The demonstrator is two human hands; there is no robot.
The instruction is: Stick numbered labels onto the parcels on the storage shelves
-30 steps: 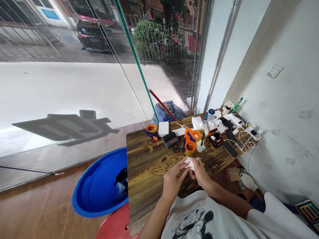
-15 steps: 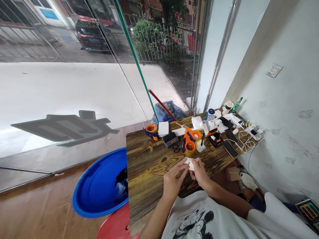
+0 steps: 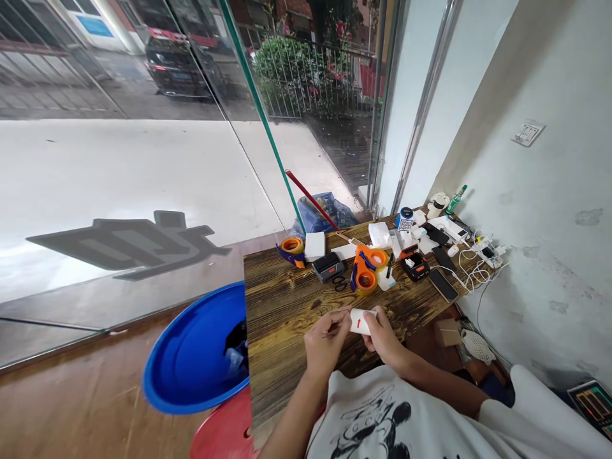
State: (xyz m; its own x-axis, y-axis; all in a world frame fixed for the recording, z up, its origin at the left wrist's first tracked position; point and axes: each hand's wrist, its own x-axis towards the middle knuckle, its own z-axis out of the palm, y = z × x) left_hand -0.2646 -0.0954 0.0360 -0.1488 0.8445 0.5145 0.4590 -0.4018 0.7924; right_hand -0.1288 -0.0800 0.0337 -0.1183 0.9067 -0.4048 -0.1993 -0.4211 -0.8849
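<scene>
A small white label roll (image 3: 359, 322) with a red arrow on it is held over the near part of the wooden table. My right hand (image 3: 381, 335) is closed around its right end, thumb on top. At its left edge, my left hand (image 3: 329, 335) pinches with thumb and fingertips; exactly what lies between the fingertips is too small to make out. Beyond the hands are orange-and-blue tape dispensers (image 3: 367, 271), black scissors (image 3: 340, 284) and a dark grey device (image 3: 328, 268). To the right stands an opened black-and-orange label printer (image 3: 415, 265).
On the wooden table (image 3: 280, 331) are also a white box (image 3: 315, 246), a phone (image 3: 442, 285), white cables (image 3: 473, 271) and another tape dispenser (image 3: 291, 250). A blue tub (image 3: 184, 357) and a red stool (image 3: 224, 430) stand left, below the table edge. Glass panes rise behind.
The roll has turned so the red arrow faces up more plainly. My left hand has shifted left, its fingers drawing from lying along the roll into a pinch at its edge.
</scene>
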